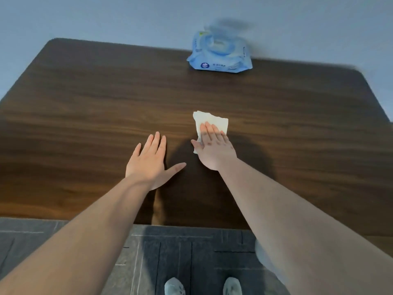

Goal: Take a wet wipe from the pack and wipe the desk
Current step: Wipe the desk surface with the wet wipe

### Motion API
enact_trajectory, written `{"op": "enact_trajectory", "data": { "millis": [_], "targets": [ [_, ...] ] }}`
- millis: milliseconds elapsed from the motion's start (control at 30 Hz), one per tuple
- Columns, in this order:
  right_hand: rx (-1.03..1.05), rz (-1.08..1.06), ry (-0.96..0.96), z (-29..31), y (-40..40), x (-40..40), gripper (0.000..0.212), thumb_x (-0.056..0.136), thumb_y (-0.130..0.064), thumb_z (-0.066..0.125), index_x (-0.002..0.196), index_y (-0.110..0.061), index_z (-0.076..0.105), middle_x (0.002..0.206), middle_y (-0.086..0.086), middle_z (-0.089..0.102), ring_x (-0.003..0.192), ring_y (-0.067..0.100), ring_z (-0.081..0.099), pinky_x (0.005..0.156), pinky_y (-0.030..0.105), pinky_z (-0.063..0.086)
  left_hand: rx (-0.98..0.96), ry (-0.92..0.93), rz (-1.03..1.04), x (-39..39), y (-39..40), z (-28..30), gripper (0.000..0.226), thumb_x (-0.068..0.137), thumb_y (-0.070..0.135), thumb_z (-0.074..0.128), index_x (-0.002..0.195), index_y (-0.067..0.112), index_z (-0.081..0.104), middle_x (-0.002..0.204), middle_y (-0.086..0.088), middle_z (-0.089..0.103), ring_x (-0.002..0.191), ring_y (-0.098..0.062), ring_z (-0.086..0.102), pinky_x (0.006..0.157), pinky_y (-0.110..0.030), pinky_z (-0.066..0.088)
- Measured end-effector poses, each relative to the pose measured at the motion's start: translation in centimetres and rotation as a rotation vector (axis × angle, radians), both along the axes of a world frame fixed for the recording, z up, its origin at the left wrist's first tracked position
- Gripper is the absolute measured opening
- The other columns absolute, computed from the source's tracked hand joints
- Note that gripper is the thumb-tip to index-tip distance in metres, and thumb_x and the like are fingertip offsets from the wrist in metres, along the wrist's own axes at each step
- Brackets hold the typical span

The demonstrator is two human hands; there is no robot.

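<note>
A blue pack of wet wipes [219, 55] stands at the far edge of the dark wooden desk [85, 103], its round lid flipped up. A white wet wipe [209, 120] lies flat near the desk's middle. My right hand [214, 149] presses flat on the wipe's near half, fingers stretched out over it. My left hand [152, 161] rests palm down on the bare wood to the left of the wipe, fingers apart, holding nothing.
A pale wall rises behind the desk's far edge. The desk's near edge runs just in front of my feet [204, 286], which stand on a dark grey patterned floor [170, 252].
</note>
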State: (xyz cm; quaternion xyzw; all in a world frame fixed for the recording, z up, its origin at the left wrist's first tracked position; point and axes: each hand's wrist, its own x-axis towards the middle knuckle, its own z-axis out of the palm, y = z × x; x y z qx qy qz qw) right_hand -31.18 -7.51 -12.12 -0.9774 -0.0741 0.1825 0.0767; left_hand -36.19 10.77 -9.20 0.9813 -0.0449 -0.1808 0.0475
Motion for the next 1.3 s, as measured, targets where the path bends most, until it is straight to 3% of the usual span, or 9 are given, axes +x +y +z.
{"op": "enact_trajectory", "data": {
  "millis": [433, 733, 1000, 1300],
  "targets": [
    [-0.033, -0.481, 0.004, -0.1, -26.9, -4.5, 0.067, 0.097, -0.055, 0.009, 0.151, -0.020, -0.011, 0.161, -0.001, -0.013, 0.147, 0.015, -0.012, 0.118, 0.036, -0.007, -0.028, -0.002, -0.343, 2.7, -20.4, -0.9, 0.099, 0.077, 0.082, 0.017, 0.152, 0.022, -0.008, 0.160, 0.005, -0.014, 0.146, -0.011, -0.014, 0.119, -0.038, -0.001],
    [-0.059, -0.716, 0.014, 0.5, -37.8, -9.0, 0.066, 0.098, -0.053, 0.010, 0.151, -0.019, -0.008, 0.161, 0.000, -0.010, 0.147, 0.016, -0.009, 0.119, 0.036, -0.006, 0.026, -0.018, -0.358, 2.8, -24.8, -1.8, 0.104, 0.071, 0.086, 0.006, 0.151, 0.022, -0.009, 0.160, -0.001, -0.015, 0.146, -0.016, -0.013, 0.118, -0.042, -0.002],
    [-0.048, -0.757, 0.033, 0.7, -36.5, -10.3, 0.063, 0.100, -0.049, 0.010, 0.151, -0.017, -0.009, 0.161, 0.002, -0.012, 0.147, 0.017, -0.012, 0.118, 0.037, -0.008, 0.019, 0.003, -0.332, 2.6, -24.4, -1.1, 0.100, 0.075, 0.083, 0.012, 0.151, 0.022, -0.008, 0.160, 0.000, -0.012, 0.147, -0.016, -0.010, 0.118, -0.041, 0.000],
    [-0.017, -0.591, 0.061, 1.0, -24.5, -12.1, 0.064, 0.099, -0.049, 0.007, 0.150, -0.016, -0.011, 0.161, 0.005, -0.012, 0.147, 0.021, -0.011, 0.118, 0.039, -0.009, -0.038, 0.001, -0.142, 0.7, -14.4, 0.1, 0.093, 0.081, 0.077, 0.013, 0.151, 0.021, -0.009, 0.160, 0.001, -0.010, 0.147, -0.016, -0.009, 0.118, -0.042, 0.004]
  ]
}}
